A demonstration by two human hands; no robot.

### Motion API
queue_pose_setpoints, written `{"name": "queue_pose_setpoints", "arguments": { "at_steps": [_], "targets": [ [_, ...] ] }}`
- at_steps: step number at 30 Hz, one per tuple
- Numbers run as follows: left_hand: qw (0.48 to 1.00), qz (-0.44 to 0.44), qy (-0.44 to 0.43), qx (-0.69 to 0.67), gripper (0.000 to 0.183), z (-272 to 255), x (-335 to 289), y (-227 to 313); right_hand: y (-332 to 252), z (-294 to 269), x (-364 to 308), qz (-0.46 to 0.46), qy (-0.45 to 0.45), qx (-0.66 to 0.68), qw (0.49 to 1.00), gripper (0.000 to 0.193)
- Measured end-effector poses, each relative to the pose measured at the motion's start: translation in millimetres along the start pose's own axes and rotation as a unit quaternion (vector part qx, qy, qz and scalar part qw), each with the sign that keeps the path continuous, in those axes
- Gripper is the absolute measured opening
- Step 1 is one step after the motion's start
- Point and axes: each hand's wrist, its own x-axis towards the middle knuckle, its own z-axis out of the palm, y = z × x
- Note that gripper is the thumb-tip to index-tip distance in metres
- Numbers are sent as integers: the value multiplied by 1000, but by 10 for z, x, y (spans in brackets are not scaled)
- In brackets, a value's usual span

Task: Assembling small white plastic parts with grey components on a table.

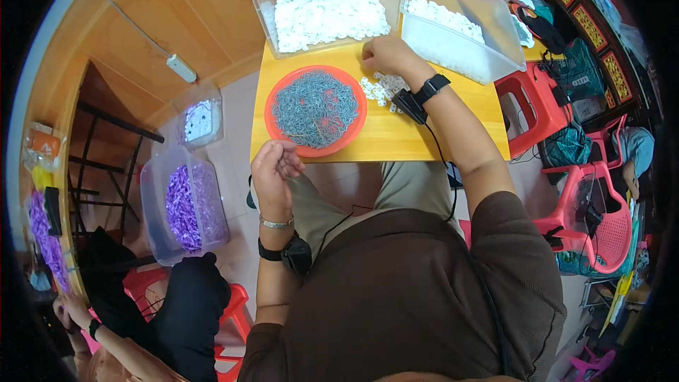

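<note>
A round red plate (272, 117) on the yellow table holds a heap of thin grey metal pieces (315, 106), like small screws or pins. At its near left rim is my left hand (274, 170), palm partly turned up and fingers curled in; whatever they hold is too small to make out. My right hand (390, 55) reaches over the table between two clear bins, its fingers bent down and closed, the tips mostly hidden. Just below it lies a loose pile of small white plastic pieces (382, 89). Dark straps with small black boxes sit on both my wrists.
Clear bins of white pieces, a left bin (267, 10) and a right bin (506, 49), stand at the table's far side. A tub (150, 194) of purple pieces is on the floor at left, beside a seated person (187, 318). Red stools (530, 110) stand at right.
</note>
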Motion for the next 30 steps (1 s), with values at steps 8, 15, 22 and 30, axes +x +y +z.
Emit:
{"name": "queue_pose_setpoints", "arguments": {
  "at_steps": [8,15,22,30],
  "targets": [
    [1000,4,-10,1,25,-5,10,21,-147,53,-74,-21,-84,62,994,18],
    [1000,7,-27,-4,26,-25,13,12,-134,85,-150,-28,-23,91,995,14],
    [1000,-17,-10,20,27,51,-26,-51,-645,-162,-564,-108,-83,509,850,15],
    [996,-56,-60,23,28,293,-89,-92,-1193,-12,-953,-154,-87,539,823,14]
  ]
}}
